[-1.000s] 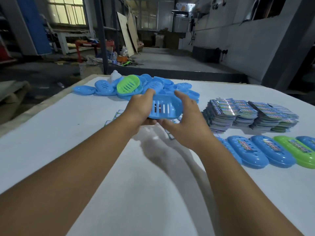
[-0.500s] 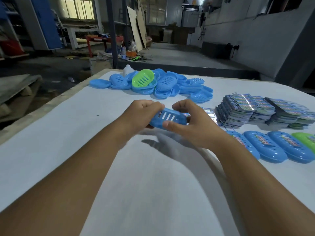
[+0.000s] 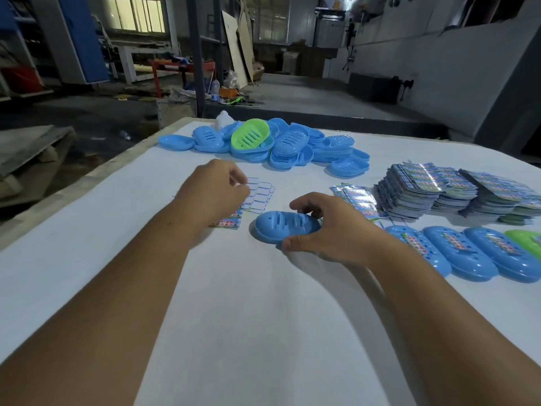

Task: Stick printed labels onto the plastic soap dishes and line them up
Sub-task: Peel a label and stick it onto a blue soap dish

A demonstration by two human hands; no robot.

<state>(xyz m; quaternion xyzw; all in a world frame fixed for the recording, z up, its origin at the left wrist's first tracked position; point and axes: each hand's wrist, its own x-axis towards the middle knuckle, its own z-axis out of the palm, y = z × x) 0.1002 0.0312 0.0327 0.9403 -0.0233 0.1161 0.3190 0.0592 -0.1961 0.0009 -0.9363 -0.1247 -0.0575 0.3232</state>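
Blue oval plastic soap dish (image 3: 287, 227), slotted base up, lay on the white surface (image 3: 234, 317) under the right hand (image 3: 330, 230), whose thumb and fingers curled round its right end. The left hand (image 3: 213, 194) pinched at a printed label sheet (image 3: 259, 196) just left of it. Labelled dishes (image 3: 456, 253) stood in a row at the right; unlabelled ones (image 3: 289, 145) were piled beyond.

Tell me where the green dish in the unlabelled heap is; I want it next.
The green dish lies on top of the blue heap at the table's far edge, left of centre.
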